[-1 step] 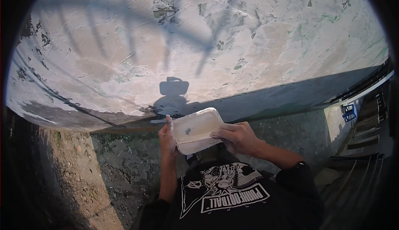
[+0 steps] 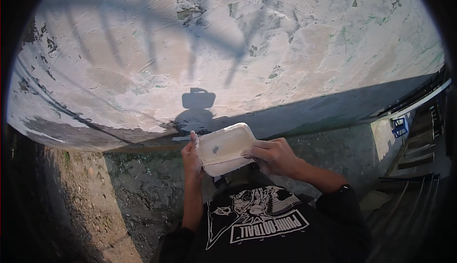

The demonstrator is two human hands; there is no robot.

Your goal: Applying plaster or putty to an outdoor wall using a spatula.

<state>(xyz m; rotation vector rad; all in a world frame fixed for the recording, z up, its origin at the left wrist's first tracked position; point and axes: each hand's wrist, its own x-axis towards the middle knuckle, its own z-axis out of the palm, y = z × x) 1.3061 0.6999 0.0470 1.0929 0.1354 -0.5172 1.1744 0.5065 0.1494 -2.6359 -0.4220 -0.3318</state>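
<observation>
Gripping pale tray (image 2: 232, 142), fingers (image 2: 261, 150) closed, both ends

Peeling plaster wall (image 2: 304, 73) is blocking ahead. Shallow white tray (image 2: 233, 140) is filling the gap between left fingers (image 2: 193, 139) and right fingers (image 2: 261, 151); black T-shirt (image 2: 333, 225) is closing the near side. Room is opening left of left fingers and beyond right forearm (image 2: 316, 174), blue stool (image 2: 399, 128) standing well apart.

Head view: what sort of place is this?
Probably outdoors, perhaps a yard or passage beside a building: a patchy, flaking wall stands partly in sunlight, and the rough ground has a bright sunlit strip at the left.
</observation>
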